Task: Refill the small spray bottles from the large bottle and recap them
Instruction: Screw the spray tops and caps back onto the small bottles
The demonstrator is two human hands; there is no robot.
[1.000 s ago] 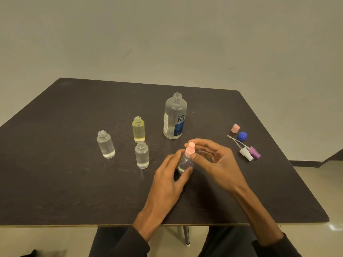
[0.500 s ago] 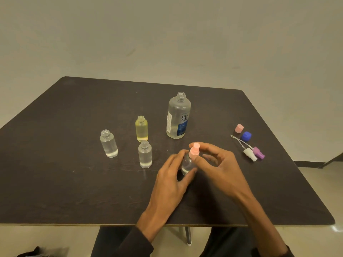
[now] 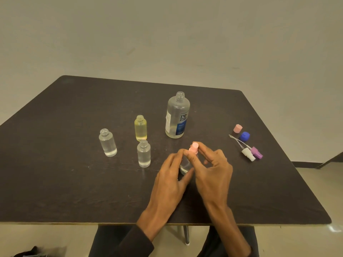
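A small clear spray bottle [image 3: 185, 166] stands on the dark table [image 3: 55, 182], mostly hidden between my hands. My left hand [image 3: 170, 175] grips its body. My right hand [image 3: 211, 169] pinches the pink spray head [image 3: 194, 148] on its neck. The large clear bottle [image 3: 177, 115] with a blue label stands uncapped just behind. To the left stand three uncapped small bottles: a yellow one [image 3: 140, 128], a clear one [image 3: 143, 153] in front of it, and a clear one [image 3: 108, 142] farther left.
At the right of the table lie a white spray head [image 3: 248, 153] and a purple spray head [image 3: 257, 153] with thin tubes, plus a blue cap [image 3: 244, 136] and a pink cap [image 3: 237, 128]. The table's front edge runs close to my forearms.
My right fingers have shifted around the pink spray head while my left hand keeps hold of the bottle. The other bottles and caps have not moved.
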